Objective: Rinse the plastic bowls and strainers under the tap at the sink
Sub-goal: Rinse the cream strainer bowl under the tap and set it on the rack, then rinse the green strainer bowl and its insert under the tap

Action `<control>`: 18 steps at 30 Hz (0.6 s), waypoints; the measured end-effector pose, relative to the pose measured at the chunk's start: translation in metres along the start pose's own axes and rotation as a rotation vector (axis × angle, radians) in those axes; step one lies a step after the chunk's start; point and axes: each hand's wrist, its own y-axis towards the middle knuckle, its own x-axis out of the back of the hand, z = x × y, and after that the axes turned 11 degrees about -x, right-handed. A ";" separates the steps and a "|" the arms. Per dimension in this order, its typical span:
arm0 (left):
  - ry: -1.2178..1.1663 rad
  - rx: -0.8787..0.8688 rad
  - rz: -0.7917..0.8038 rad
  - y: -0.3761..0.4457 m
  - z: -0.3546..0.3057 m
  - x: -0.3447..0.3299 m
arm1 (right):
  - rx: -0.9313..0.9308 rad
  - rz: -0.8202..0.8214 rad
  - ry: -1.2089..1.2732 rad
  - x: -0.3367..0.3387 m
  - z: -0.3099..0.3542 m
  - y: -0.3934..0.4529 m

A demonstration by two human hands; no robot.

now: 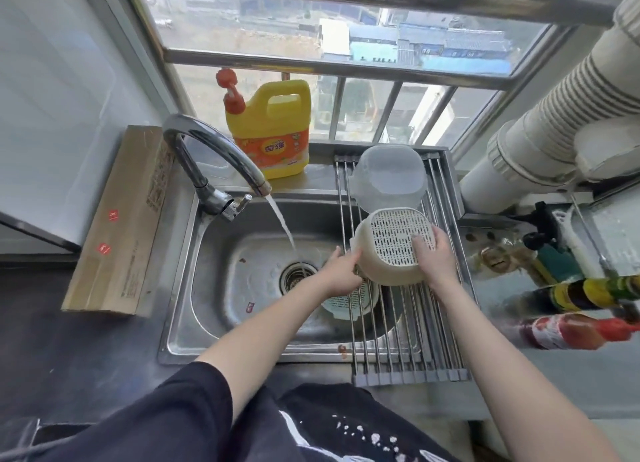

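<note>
A cream plastic strainer (391, 253) lies upside down on the metal roll-up rack (408, 330) over the sink's right half. My right hand (433, 257) holds its right side, fingers spread over the perforated base. My left hand (341, 271) grips its left rim. Behind it a translucent bowl (388, 177) rests overturned on the rack. Another white strainer (346, 304) sits in the steel sink (221, 288), partly hidden under the rack and my left hand. The tap (214, 156) runs, and its stream falls onto the drain (298, 276).
A yellow detergent jug (270, 129) stands behind the sink by the window bars. A long cardboard box (121, 219) lies on the left counter. Sauce bottles (581, 316) and a black item crowd the right counter under a ribbed duct (554, 115).
</note>
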 end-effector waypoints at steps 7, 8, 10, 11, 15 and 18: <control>0.043 -0.083 -0.099 -0.002 0.007 0.019 | 0.175 -0.455 -0.235 -0.017 0.021 -0.024; 0.004 -0.055 -0.163 -0.005 0.013 0.024 | 0.290 -0.479 -0.295 -0.021 0.025 -0.035; -0.056 0.017 -0.253 -0.014 0.030 0.036 | 0.486 -0.293 -0.409 -0.034 0.032 -0.059; -0.068 0.045 -0.275 -0.019 0.040 0.041 | 0.499 -0.089 -0.460 -0.046 0.035 -0.072; -0.099 0.114 -0.264 -0.043 0.069 0.047 | 0.435 0.430 -0.706 -0.107 0.031 -0.100; -0.132 0.166 -0.257 -0.062 0.100 0.048 | 0.225 0.494 -0.841 -0.150 0.008 -0.090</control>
